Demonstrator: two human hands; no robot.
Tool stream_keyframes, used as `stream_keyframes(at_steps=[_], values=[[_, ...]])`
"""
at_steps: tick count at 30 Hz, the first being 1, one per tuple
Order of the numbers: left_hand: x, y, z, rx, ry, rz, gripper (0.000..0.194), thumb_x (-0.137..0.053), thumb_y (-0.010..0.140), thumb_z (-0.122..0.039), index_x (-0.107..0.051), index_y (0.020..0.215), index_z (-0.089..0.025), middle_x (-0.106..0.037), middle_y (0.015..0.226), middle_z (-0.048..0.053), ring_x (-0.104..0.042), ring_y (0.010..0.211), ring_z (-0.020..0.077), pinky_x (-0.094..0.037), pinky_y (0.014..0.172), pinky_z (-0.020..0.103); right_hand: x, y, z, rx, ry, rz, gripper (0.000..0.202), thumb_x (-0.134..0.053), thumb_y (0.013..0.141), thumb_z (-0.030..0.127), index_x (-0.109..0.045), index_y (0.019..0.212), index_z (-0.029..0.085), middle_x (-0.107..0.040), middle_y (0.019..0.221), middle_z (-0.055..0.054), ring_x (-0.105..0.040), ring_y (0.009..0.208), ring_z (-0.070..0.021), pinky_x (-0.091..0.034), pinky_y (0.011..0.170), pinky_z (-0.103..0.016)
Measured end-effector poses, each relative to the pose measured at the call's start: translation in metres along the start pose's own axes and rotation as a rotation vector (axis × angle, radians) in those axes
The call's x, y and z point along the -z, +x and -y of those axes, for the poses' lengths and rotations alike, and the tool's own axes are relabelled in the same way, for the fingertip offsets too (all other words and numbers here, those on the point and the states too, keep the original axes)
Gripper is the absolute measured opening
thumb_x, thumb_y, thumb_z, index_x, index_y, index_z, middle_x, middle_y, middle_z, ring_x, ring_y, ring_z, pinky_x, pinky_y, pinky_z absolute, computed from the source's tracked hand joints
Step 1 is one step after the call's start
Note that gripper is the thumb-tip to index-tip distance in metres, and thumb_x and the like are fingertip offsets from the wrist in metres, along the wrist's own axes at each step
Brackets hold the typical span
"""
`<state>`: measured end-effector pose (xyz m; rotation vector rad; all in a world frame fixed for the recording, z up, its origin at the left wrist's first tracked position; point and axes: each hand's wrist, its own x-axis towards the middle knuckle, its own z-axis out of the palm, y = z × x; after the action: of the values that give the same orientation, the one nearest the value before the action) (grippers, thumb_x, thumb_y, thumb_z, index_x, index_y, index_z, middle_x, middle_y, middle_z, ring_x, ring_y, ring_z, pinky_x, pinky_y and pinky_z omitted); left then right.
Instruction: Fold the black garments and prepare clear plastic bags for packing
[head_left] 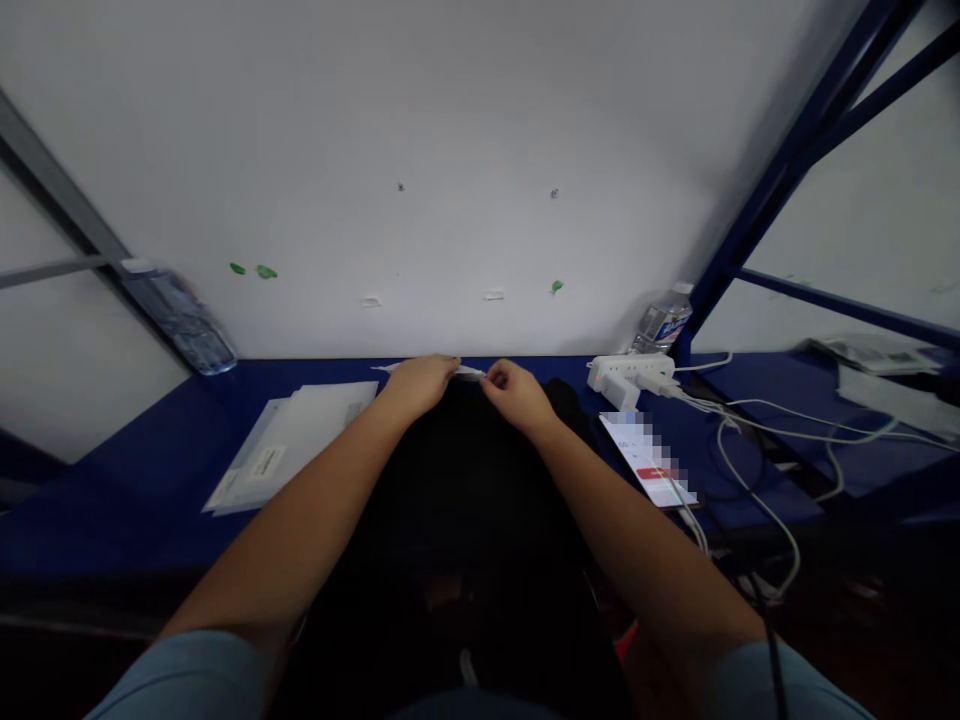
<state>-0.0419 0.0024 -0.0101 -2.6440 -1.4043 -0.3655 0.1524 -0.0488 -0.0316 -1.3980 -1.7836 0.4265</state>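
A large black cloth (465, 480) stretches from my lap up over the blue table. At its far edge a thin white sheet (471, 373) shows between my hands; its kind is hard to make out. My left hand (424, 385) is bent over that edge, fingers closed at the sheet's left part, the fingertips partly hidden. Thumb and forefinger of my right hand (521, 398) pinch together at the sheet's right end, where it meets the cloth.
Flat translucent white bags (300, 435) lie stacked at left. A large clear bottle (180, 315) leans in the left corner. At right are a white power strip (634, 370), a lit phone (646, 460), white cables (765, 515) and a small bottle (664, 318). A white wall (480, 180) stands behind.
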Motion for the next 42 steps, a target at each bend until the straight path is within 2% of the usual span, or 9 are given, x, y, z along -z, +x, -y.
stream_keyframes(at_steps=[2,4,8,13,20,24,33,36,42], values=[[0.0,-0.004,-0.001,-0.019,-0.021,-0.021,0.039,-0.04,0.103,-0.025,-0.059,0.136,-0.023,-0.063,0.139,0.007,-0.061,0.123,0.0255,-0.046,0.103,0.037,0.001,0.001,-0.003,-0.029,0.054,-0.04,0.019,-0.063,0.083,0.029,-0.059,0.1,0.021,-0.066,0.075,0.002,-0.058,0.064,-0.0146,-0.042,0.062,-0.027],[0.001,-0.007,-0.004,-0.042,-0.035,-0.005,0.039,-0.041,0.103,-0.024,-0.058,0.138,-0.025,-0.06,0.142,0.006,-0.06,0.125,0.0252,-0.047,0.103,0.037,0.0,0.0,-0.004,-0.017,0.083,-0.016,0.021,-0.062,0.083,0.025,-0.058,0.103,0.022,-0.065,0.075,0.002,-0.058,0.065,-0.0141,-0.042,0.063,-0.027],[0.002,-0.01,-0.01,-0.062,-0.048,0.052,0.04,-0.043,0.102,-0.021,-0.057,0.139,-0.024,-0.057,0.145,0.006,-0.056,0.13,0.0259,-0.047,0.105,0.039,-0.001,0.0,-0.006,-0.04,0.065,-0.023,0.007,-0.06,0.083,0.021,-0.061,0.09,0.022,-0.067,0.079,0.0,-0.061,0.071,-0.0146,-0.044,0.068,-0.027],[0.002,-0.01,-0.011,-0.082,-0.054,0.017,0.038,-0.044,0.102,-0.025,-0.06,0.136,-0.023,-0.06,0.141,0.007,-0.058,0.126,0.0262,-0.048,0.103,0.039,0.002,0.0,-0.006,-0.07,0.025,-0.028,0.003,-0.062,0.081,0.019,-0.06,0.079,0.022,-0.069,0.078,0.0,-0.062,0.072,-0.016,-0.043,0.068,-0.028],[0.001,-0.009,-0.016,-0.27,-0.119,-0.067,0.032,-0.05,0.099,-0.025,-0.063,0.128,-0.019,-0.066,0.133,0.008,-0.06,0.123,0.022,-0.045,0.106,0.036,0.001,-0.002,-0.003,-0.024,-0.013,0.014,0.009,-0.061,0.083,0.023,-0.058,0.075,0.022,-0.065,0.07,0.003,-0.056,0.066,-0.0143,-0.038,0.063,-0.025],[0.001,-0.01,-0.02,-0.358,-0.157,-0.085,0.027,-0.05,0.1,-0.029,-0.067,0.12,-0.02,-0.07,0.124,0.007,-0.064,0.115,0.0205,-0.047,0.1,0.034,0.002,-0.003,-0.001,0.035,-0.036,0.036,0.011,-0.06,0.085,0.025,-0.057,0.075,0.023,-0.061,0.066,0.004,-0.052,0.063,-0.0142,-0.035,0.06,-0.024],[0.004,-0.01,-0.02,-0.318,-0.035,-0.064,0.029,-0.044,0.102,-0.028,-0.071,0.107,-0.021,-0.073,0.107,0.006,-0.066,0.101,0.0196,-0.046,0.09,0.032,0.001,-0.003,-0.004,0.037,-0.054,0.045,0.011,-0.057,0.083,0.018,-0.055,0.073,0.023,-0.066,0.072,0.002,-0.057,0.067,-0.015,-0.038,0.063,-0.026],[0.008,-0.01,-0.018,-0.312,0.015,-0.087,0.03,-0.043,0.102,-0.029,-0.071,0.105,-0.02,-0.073,0.105,0.006,-0.066,0.099,0.0204,-0.046,0.088,0.033,0.004,0.0,-0.006,-0.004,-0.057,0.023,0.012,-0.056,0.083,0.016,-0.055,0.074,0.023,-0.07,0.077,0.001,-0.06,0.07,-0.0161,-0.041,0.067,-0.027],[0.011,-0.009,-0.01,-0.203,0.07,-0.12,0.032,-0.042,0.103,-0.03,-0.071,0.104,-0.018,-0.074,0.105,0.008,-0.066,0.097,0.0226,-0.047,0.086,0.035,0.014,0.006,-0.017,-0.09,-0.055,-0.047,0.011,-0.056,0.085,0.017,-0.054,0.076,0.024,-0.072,0.08,0.0,-0.064,0.074,-0.0172,-0.046,0.072,-0.03]])
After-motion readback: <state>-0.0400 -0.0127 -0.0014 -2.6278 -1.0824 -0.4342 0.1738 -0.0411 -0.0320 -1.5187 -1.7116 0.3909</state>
